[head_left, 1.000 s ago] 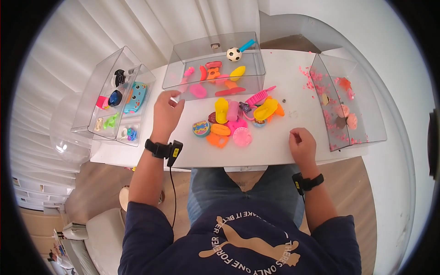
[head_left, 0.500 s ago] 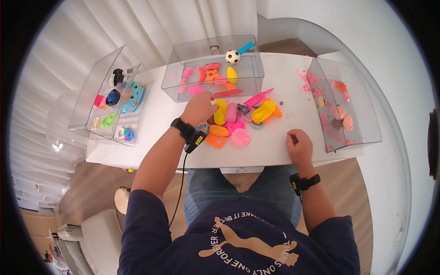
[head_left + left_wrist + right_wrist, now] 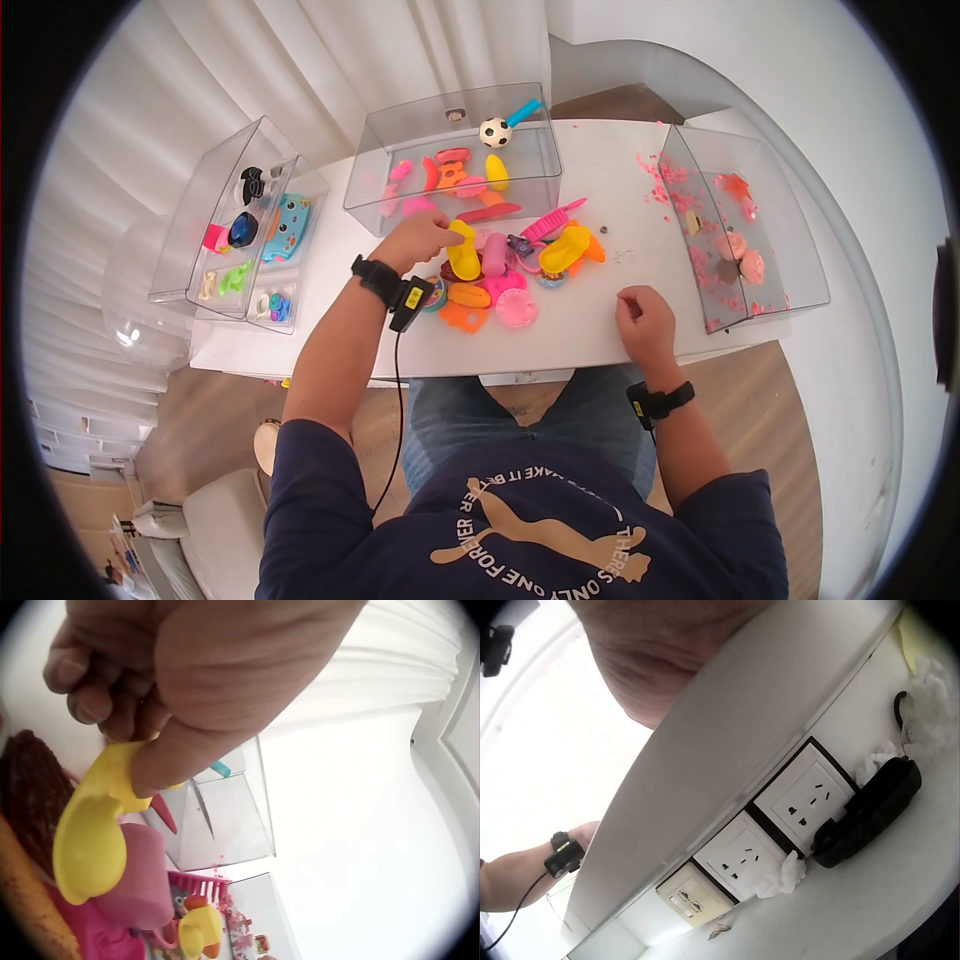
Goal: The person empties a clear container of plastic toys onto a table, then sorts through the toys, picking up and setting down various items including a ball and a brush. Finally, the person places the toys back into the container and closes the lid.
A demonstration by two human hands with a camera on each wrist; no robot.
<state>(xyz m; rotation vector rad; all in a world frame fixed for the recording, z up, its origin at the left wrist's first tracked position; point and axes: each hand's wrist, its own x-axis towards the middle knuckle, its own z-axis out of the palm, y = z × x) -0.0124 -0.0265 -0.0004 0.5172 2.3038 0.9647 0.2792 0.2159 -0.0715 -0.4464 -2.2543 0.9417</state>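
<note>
In the head view my left hand (image 3: 424,240) pinches the far end of a yellow toy shoe (image 3: 464,262), thumb on top. The left wrist view shows the shoe (image 3: 91,844) tilted, its rounded end downward beside a pink cylinder (image 3: 139,874). Around it lies a pile of toys: an orange hot-dog-like piece (image 3: 468,295), a pink scalloped disc (image 3: 516,308), a pink comb (image 3: 552,219) and a second yellow shoe (image 3: 566,247). My right hand (image 3: 647,326) rests near the table's front edge, fingers loosely curled, holding nothing.
A clear bin (image 3: 362,172) behind the pile holds colourful toys and a soccer ball (image 3: 495,132). Another clear bin (image 3: 172,280) with toys stands on the left. The right-hand bin (image 3: 815,296) contains flowers and pink petals; more petals (image 3: 652,175) lie beside it.
My left hand has moved right from beside the middle bin to the pile and taken hold of the yellow shoe. My right hand has stayed nearly in place.
</note>
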